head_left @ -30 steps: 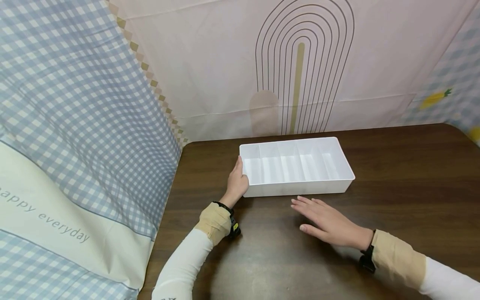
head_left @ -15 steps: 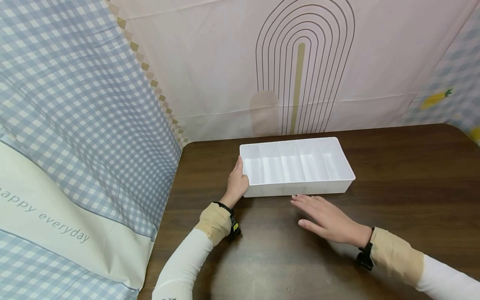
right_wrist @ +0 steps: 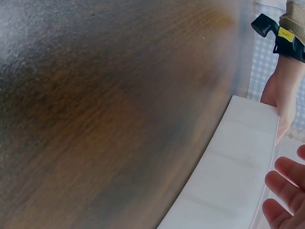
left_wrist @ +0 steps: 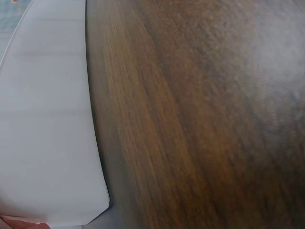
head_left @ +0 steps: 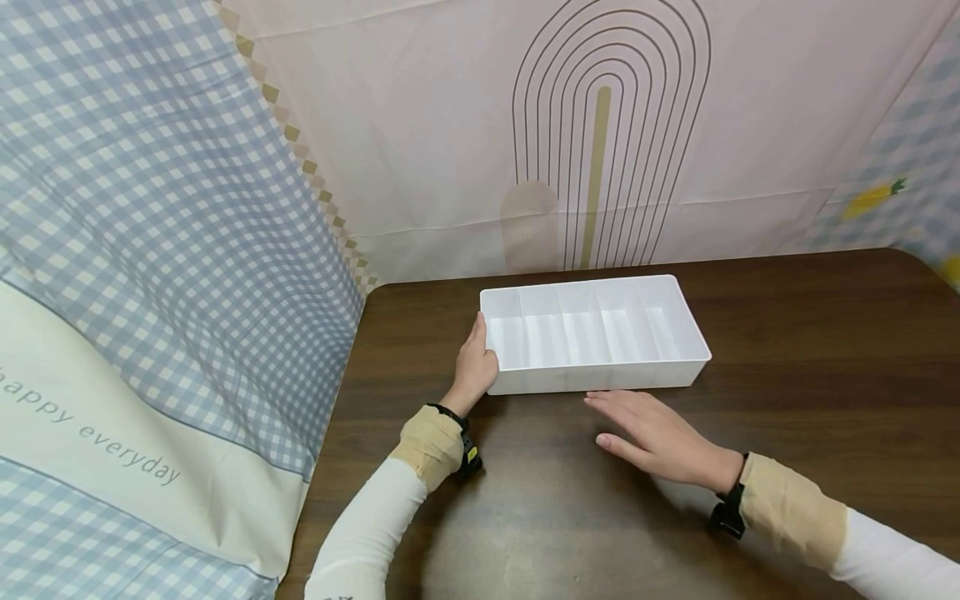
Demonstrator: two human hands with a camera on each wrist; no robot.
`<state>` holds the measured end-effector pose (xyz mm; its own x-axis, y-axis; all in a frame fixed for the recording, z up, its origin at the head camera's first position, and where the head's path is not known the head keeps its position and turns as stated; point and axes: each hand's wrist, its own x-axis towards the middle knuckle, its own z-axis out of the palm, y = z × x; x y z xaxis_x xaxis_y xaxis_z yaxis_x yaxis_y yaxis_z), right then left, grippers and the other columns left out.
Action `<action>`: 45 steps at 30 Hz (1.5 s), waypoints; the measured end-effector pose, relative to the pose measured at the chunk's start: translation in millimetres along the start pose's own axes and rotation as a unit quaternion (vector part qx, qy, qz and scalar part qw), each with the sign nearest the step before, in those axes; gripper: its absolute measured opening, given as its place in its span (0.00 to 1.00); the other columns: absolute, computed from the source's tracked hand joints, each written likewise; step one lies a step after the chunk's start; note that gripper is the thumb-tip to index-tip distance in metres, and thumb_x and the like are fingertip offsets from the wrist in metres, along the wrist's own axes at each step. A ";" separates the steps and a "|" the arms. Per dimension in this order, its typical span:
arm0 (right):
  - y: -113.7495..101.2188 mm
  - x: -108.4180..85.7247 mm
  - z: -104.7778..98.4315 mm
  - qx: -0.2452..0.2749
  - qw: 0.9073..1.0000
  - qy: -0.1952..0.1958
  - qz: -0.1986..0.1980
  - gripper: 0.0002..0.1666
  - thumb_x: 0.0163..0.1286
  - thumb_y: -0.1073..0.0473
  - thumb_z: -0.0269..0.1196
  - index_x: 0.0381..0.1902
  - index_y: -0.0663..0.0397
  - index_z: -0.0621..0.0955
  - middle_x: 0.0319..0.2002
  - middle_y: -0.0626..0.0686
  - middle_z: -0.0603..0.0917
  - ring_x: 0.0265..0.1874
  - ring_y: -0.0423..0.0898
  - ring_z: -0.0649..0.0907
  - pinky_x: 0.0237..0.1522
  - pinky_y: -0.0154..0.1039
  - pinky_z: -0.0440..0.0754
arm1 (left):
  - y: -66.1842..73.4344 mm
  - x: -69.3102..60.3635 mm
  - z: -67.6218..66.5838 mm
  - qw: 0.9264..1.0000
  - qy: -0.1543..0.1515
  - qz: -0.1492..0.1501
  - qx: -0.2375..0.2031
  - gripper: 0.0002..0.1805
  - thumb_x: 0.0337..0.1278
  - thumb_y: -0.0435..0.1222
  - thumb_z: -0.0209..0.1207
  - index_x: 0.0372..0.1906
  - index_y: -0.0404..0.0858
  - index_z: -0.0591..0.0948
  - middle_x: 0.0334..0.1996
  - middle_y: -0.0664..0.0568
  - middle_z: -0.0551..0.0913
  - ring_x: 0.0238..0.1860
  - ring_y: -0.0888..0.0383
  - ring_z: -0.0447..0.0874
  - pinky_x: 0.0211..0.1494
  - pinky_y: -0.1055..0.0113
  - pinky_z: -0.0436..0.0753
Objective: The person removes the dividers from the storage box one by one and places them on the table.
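A white rectangular box (head_left: pixel 600 377) with several compartments lies on the brown table, nothing visible inside it. My left hand (head_left: pixel 474 371) rests against its left end, the fingers extended along the end wall and the thumb by the front corner. Palm down, my right hand (head_left: pixel 663 437) is just in front of the box's long front wall, fingers straight and thumb apart; it holds nothing, and whether a fingertip touches the wall cannot be told. The right wrist view has the right fingers (right_wrist: pixel 283 188) beside the box (right_wrist: pixel 224 167), with the left hand (right_wrist: pixel 281 98) at its far end.
The brown table (head_left: pixel 810 350) extends around the box. Behind its back edge hangs a pale cloth (head_left: pixel 427 150) printed with arches. Blue checked cloth (head_left: pixel 187 217) hangs along the left side, and more checked cloth (head_left: pixel 926 150) at the right.
My right hand has shifted slightly toward the left and the box, with its fingers closer together than before. The left hand and the box show no clear movement.
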<state>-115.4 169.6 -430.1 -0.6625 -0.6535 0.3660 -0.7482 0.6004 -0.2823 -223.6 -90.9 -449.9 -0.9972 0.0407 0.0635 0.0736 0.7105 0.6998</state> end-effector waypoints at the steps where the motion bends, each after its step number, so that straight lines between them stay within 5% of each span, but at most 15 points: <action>1: -0.1 0.2 -0.1 -0.001 1.000 0.001 0.003 0.29 0.59 0.52 0.59 0.57 0.57 0.71 0.54 0.54 0.75 0.53 0.49 0.73 0.52 0.46 0.67 | 0.1 -0.1 0.0 1.000 -0.001 -0.001 -0.002 0.35 0.49 0.25 0.35 0.68 0.34 0.48 0.68 0.45 0.51 0.67 0.55 0.51 0.66 0.61 0.57; 14: -0.8 4.6 -3.2 0.002 0.999 0.003 0.046 0.22 0.60 0.53 0.57 0.52 0.55 0.75 0.48 0.52 0.78 0.49 0.48 0.75 0.50 0.46 0.69 | -0.4 -1.3 1.7 1.000 0.005 0.003 -0.016 0.34 0.51 0.26 0.33 0.68 0.35 0.47 0.68 0.47 0.51 0.67 0.57 0.50 0.66 0.63 0.57; 45: 0.3 23.7 -2.1 -0.003 0.999 0.048 0.021 0.18 0.59 0.55 0.58 0.46 0.56 0.78 0.40 0.50 0.80 0.42 0.46 0.77 0.44 0.44 0.73 | 1.9 -1.0 -0.6 1.000 -0.001 -0.002 -0.015 0.36 0.49 0.26 0.35 0.68 0.36 0.46 0.68 0.46 0.50 0.67 0.56 0.50 0.65 0.61 0.58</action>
<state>-131.2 155.3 -419.7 -0.6867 -0.5802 0.4380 -0.7193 0.6298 -0.2934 -222.4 -90.0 -448.3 -0.9975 0.0388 0.0584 0.0691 0.6900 0.7205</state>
